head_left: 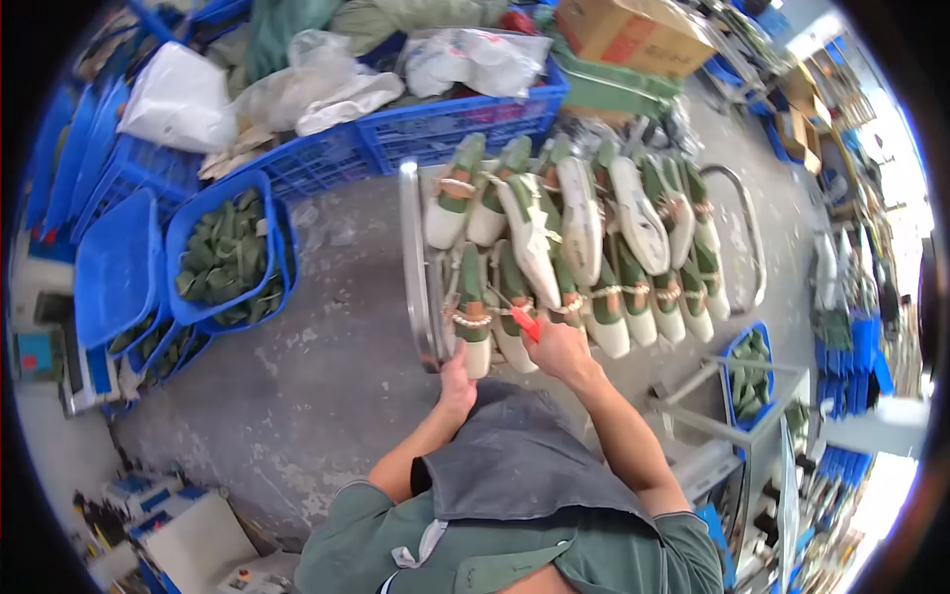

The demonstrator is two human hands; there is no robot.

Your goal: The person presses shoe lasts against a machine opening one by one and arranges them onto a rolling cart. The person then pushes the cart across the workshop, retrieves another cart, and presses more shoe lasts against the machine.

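Note:
A wheeled metal rack (420, 267) in front of me carries two rows of white-toed, green-lined shoes with beaded straps. My left hand (456, 388) is at the front left corner, its fingers closed against the side of the nearest shoe (477, 354). In my right hand (559, 350) is a slim orange-red tool (525, 324), its tip by the strap of the neighbouring shoe (512, 346). What kind of tool it is does not show. Several shoes, such as the sole-up shoe (638, 218), lie over the back row.
Blue baskets of green pieces (223, 252) stand at the left. Large blue crates (455, 129) with bags line the back, beside a cardboard box (633, 35). A metal frame (727, 401) and another blue basket (749, 374) are close on my right.

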